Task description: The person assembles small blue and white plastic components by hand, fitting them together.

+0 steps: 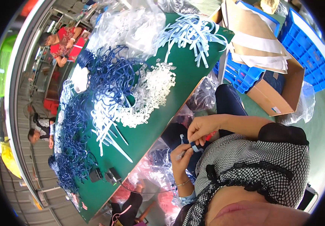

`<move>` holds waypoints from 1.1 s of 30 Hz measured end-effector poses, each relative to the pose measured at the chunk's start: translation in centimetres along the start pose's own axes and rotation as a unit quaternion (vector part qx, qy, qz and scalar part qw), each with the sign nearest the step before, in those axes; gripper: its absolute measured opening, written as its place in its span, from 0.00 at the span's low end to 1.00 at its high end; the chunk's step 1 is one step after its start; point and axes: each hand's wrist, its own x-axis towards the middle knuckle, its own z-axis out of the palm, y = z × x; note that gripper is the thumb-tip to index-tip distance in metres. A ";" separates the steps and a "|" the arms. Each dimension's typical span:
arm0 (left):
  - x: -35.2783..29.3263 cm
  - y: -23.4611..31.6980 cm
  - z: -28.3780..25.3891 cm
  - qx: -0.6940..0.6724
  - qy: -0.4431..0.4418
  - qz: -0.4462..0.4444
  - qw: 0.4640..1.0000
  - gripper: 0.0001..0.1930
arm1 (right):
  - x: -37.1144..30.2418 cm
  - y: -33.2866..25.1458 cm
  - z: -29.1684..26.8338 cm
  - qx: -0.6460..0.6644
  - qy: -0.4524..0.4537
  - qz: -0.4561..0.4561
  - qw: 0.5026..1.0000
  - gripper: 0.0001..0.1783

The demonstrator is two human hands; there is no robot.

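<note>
Close in front of my body, both hands meet around a short blue strap point(195, 147), with its light-blue end standing up beside the fingers. My right hand point(203, 128) is closed in a pinch on the strap from above. My left hand point(181, 157) is closed just below it, fingertips on the same strap; a small pale piece shows at its fingers, too small to make out. Something red point(210, 135) lies behind the right hand. On the green table point(147, 139) to the left are dark-blue straps point(113, 71), white straps point(109, 128) and small white plastic pieces point(155, 88).
Light-blue straps point(196, 35) lie at the table's far end beside clear plastic bags point(128, 26). Blue crates point(305, 45) and a cardboard box point(279, 94) stand at the right. A black adapter point(112, 176) with a cable sits near the table edge. Two people are beyond the table.
</note>
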 end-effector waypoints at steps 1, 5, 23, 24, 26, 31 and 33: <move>0.0 -0.2 -0.1 0.005 -0.014 -0.015 1.000 0.07 | 0.0 0.3 -0.3 -0.038 -0.024 -0.017 0.999 0.10; 0.8 -0.4 0.5 0.004 -0.020 -0.050 0.999 0.07 | -0.2 0.9 -1.0 -0.225 0.013 -0.134 0.965 0.07; 1.0 1.4 1.2 -0.052 0.060 -0.051 0.996 0.07 | 1.3 -1.8 -0.7 0.077 0.264 -0.270 0.923 0.08; 0.5 1.3 0.9 -0.105 -0.013 -0.027 0.994 0.06 | 1.2 -2.1 -2.8 -0.085 0.326 -0.310 0.889 0.08; -0.2 1.6 0.3 -0.153 -0.006 -0.078 0.985 0.05 | 0.8 -4.7 -5.4 0.376 0.191 -0.367 0.829 0.11; 1.4 2.2 0.7 -0.025 0.063 -0.045 0.997 0.04 | 0.8 -3.5 1.7 -0.203 0.217 -0.172 0.939 0.14; 1.6 2.9 0.4 -0.025 0.055 -0.052 0.997 0.04 | 2.0 -1.6 1.8 -0.253 0.190 -0.174 0.932 0.15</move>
